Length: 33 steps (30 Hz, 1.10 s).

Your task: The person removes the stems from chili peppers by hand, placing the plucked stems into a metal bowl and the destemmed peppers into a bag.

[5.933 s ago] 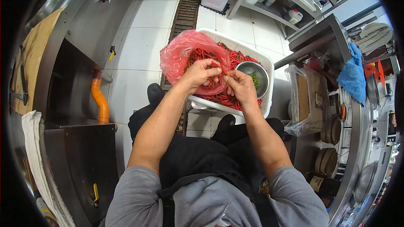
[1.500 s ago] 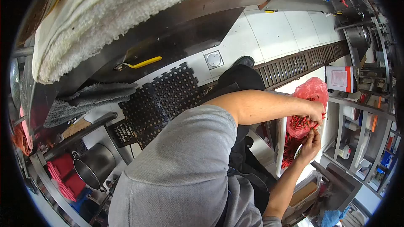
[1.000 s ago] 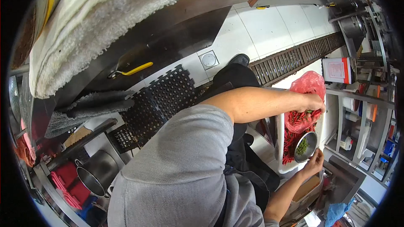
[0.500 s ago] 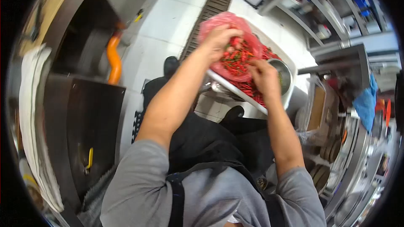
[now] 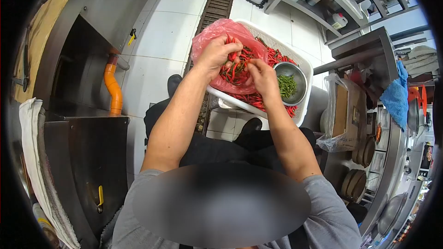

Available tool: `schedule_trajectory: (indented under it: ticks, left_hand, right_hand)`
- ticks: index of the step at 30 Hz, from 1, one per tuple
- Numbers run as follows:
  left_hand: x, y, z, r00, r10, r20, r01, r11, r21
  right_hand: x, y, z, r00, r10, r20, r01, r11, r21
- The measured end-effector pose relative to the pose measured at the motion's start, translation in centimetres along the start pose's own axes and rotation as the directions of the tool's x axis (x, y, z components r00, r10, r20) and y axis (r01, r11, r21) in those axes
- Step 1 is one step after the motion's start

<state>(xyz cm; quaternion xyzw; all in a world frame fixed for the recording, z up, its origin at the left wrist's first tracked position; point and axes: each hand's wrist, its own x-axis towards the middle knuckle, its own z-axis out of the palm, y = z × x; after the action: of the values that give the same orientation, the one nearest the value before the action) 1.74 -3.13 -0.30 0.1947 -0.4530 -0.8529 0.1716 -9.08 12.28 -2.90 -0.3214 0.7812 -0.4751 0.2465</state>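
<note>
A pink plastic bag (image 5: 205, 41) lies open with red chili peppers (image 5: 237, 76) inside, some with green stems. Over the bag's mouth, my left hand (image 5: 217, 57) is closed around several red chilies that stick up between thumb and fingers. Just to its right, my right hand (image 5: 263, 79) has thumb and forefinger pinched together at a chili pepper, mostly hidden by the fingers. A metal bowl (image 5: 299, 74) holding small green stems (image 5: 287, 85) is right of that hand. Bag and bowl rest in a white perforated basket (image 5: 308, 71) that has more loose red chilies (image 5: 277, 56).
A floor drain grate (image 5: 220, 7) runs behind the basket across white tiles (image 5: 173, 25). On the left are steel cabinets with an orange pipe (image 5: 110, 83). To the right stand a plastic-wrapped cardboard box (image 5: 341, 110), a blue cloth (image 5: 396, 97) and steel shelving (image 5: 339, 4).
The view has shifted, so basket and hands sit lower and further left in it. Red chilies now show clearly in my left hand, and the bowl's green stems are plainer to see.
</note>
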Motion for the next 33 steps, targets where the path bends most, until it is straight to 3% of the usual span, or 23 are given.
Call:
schedule_trajectory:
  ticks: [1, 3, 6, 10, 17, 21, 24, 26, 27, 29, 33]
  left_hand:
    - [0.1, -0.3, 0.1, 1.0, -0.009, 0.0, 0.009, 0.999, 0.048]
    - [0.4, -0.7, 0.3, 1.0, -0.011, 0.006, 0.01, 0.995, 0.099]
    - [0.4, -1.6, 1.0, 0.994, -0.087, 0.071, 0.064, 0.96, 0.271]
    - [0.0, -2.0, 1.5, 0.983, -0.102, 0.156, 0.059, 0.964, 0.259]
    - [0.3, -2.1, 1.1, 1.0, -0.016, 0.013, 0.011, 0.95, 0.312]
    - [0.2, -2.1, 1.3, 1.0, -0.01, 0.012, 0.006, 0.956, 0.294]
    - [0.3, -2.3, 1.3, 0.999, -0.031, 0.012, 0.026, 0.952, 0.304]
    - [0.4, -2.4, 1.3, 0.997, -0.07, 0.028, 0.058, 0.95, 0.307]
    - [0.4, -2.5, 1.3, 0.997, -0.071, 0.03, 0.058, 0.95, 0.307]
    - [0.6, -3.0, 1.3, 0.993, -0.096, 0.073, 0.067, 0.944, 0.324]
    - [0.7, -3.9, 1.4, 0.977, -0.174, 0.125, 0.132, 0.948, 0.29]
  right_hand:
    - [-0.2, -0.7, -0.5, 1.0, -0.004, -0.003, 0.004, 1.0, -0.001]
    - [-0.5, -1.7, -1.3, 0.997, 0.073, 0.028, -0.077, 0.964, 0.255]
    - [-0.9, -1.8, -1.9, 0.997, 0.042, 0.064, -0.057, 0.961, 0.269]
    - [-1.2, -1.5, -2.3, 0.994, 0.055, 0.099, -0.082, 0.952, 0.296]
    - [-2.2, -1.6, -2.5, 0.992, 0.1, 0.079, -0.119, 0.952, 0.282]
    - [-2.4, -1.5, -2.1, 0.994, 0.069, 0.08, -0.089, 0.957, 0.276]
    - [-2.9, -1.6, -2.0, 0.998, 0.018, 0.062, -0.026, 0.99, 0.138]
    - [-3.6, -2.5, -2.0, 0.985, -0.169, 0.036, 0.172, 0.957, -0.231]
    - [-3.9, -2.7, -2.1, 0.985, -0.168, 0.035, 0.171, 0.957, -0.232]
    - [-4.3, -2.8, -2.4, 0.923, -0.379, 0.061, 0.377, 0.864, -0.333]
    - [-5.0, -2.4, -3.3, 0.889, -0.432, 0.151, 0.456, 0.803, -0.384]
